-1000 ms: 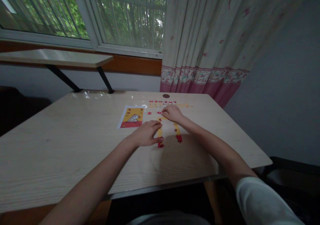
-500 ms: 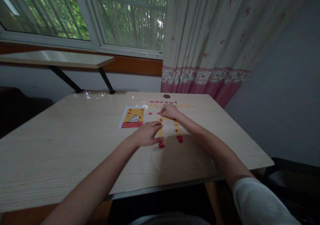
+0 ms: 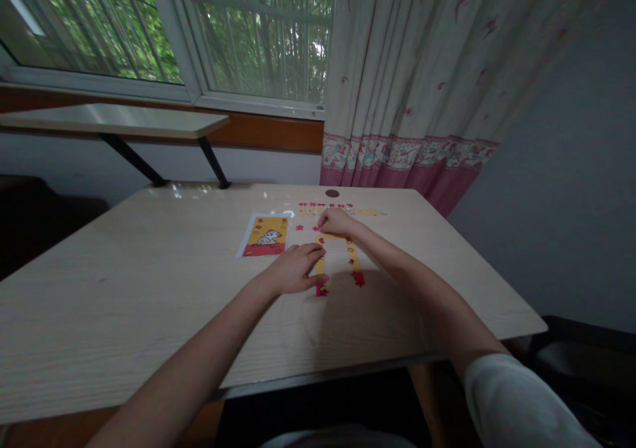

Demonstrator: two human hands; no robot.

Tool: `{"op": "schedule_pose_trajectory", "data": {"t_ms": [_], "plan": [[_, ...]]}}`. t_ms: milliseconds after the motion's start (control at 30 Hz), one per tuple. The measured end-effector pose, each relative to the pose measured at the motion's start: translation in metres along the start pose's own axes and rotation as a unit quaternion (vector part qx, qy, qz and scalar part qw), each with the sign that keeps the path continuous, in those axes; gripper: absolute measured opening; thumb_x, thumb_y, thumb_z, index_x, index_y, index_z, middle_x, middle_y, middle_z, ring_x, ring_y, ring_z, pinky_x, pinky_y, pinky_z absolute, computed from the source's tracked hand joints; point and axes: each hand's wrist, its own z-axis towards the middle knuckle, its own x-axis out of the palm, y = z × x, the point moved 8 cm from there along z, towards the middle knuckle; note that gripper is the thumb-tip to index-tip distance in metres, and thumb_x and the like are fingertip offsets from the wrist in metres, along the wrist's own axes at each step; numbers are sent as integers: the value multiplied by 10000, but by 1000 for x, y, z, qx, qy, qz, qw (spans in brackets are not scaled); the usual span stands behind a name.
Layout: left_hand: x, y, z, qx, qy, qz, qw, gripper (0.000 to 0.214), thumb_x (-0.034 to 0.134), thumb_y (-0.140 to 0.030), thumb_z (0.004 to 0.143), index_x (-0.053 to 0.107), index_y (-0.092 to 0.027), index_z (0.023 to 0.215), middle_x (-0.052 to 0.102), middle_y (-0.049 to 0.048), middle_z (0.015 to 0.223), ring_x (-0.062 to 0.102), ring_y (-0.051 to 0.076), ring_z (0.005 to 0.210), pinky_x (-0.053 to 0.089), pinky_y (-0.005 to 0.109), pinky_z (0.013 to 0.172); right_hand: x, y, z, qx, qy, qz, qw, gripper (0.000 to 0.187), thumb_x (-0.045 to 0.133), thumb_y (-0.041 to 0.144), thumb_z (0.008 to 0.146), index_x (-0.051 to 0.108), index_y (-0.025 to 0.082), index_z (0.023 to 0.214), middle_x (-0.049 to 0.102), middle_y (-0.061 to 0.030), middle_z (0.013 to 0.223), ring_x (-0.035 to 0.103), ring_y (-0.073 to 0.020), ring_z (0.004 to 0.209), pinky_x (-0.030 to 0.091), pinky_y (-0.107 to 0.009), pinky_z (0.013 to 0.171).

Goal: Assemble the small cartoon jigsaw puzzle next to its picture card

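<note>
The half-built puzzle frame [image 3: 353,257] looks most at risk: it is only thin strips of joined pieces lying loose on the smooth worktop [image 3: 149,302], so a sideways push from either grip could slide it or pop a joint. The left strip [image 3: 321,290] lies under the left hand [image 3: 293,269], whose grip is apart, fingers flat and spread along it. A heavy lean or a drag of that palm would likely bow the strip out of line. The right strip [image 3: 356,278] lies free, near and to the right of the right hand [image 3: 336,223], with that forearm above it, so a dropped wrist could sweep it. The right grip is curled at the frame's far corner, and I cannot tell whether it is pinched on a piece or only pressing. A small piece forced in at a slant there could lift its neighbours

For room, the worktop runs wide to the left of the left grip and back to the near edge [image 3: 322,372], well apart from both hands; the right edge is closer to the right forearm. The printed picture [image 3: 265,234] lies just beyond and left of the left grip, near but not touching. The row of loose pieces [image 3: 342,207] sits just beyond the right grip, so a forward reach has little slack, and a round cap [image 3: 332,193] lies past that
</note>
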Motion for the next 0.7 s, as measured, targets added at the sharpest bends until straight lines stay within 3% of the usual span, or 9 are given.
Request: {"op": "schedule_pose_trajectory", "data": {"t_ms": [267, 367, 467, 567, 700], "plan": [[-2, -2, 0, 4, -9, 4, 1000, 464, 469, -448, 899, 492, -158, 1261, 477, 149, 1318, 497, 281, 1167, 422, 406, 933, -3, 8, -15, -56, -37, 82, 994, 134, 622, 158, 717, 676, 153, 840, 697, -19, 841, 620, -122, 783, 438, -207, 705], [-11, -5, 1, -10, -50, -18, 999, 360, 490, -374, 898, 541, -172, 1192, 506, 130, 1271, 511, 260, 1134, 427, 393, 926, -17, 6, -43, -93, -85, 198, 972, 83, 615, 164, 725, 646, 140, 798, 679, -24, 806, 612, -120, 764, 449, -218, 711], [-20, -7, 3, -39, -107, -70, 991, 210, 522, -294, 876, 606, -179, 1030, 590, 90, 1081, 562, 223, 1010, 452, 366, 879, -28, -5, -83, -116, -103, 262, 953, 102, 649, 230, 723, 636, 155, 791, 676, -25, 792, 610, -132, 758, 458, -254, 733], [-24, -12, 7, -51, -162, -139, 976, 121, 540, -220, 855, 615, -192, 946, 609, 55, 948, 579, 195, 923, 470, 339, 834, -30, -23, -122, -93, -101, 296, 945, 163, 671, 311, 728, 638, 164, 792, 677, -36, 793, 613, -139, 736, 471, -276, 733], [-18, -26, 15, -24, -189, -173, 966, 213, 612, -188, 809, 592, -187, 1021, 611, 50, 931, 584, 183, 862, 489, 321, 785, -22, -39, -151, -56, -91, 333, 937, 217, 690, 379, 710, 635, 181, 778, 683, -38, 785, 624, -151, 739, 488, -289, 728]]}}
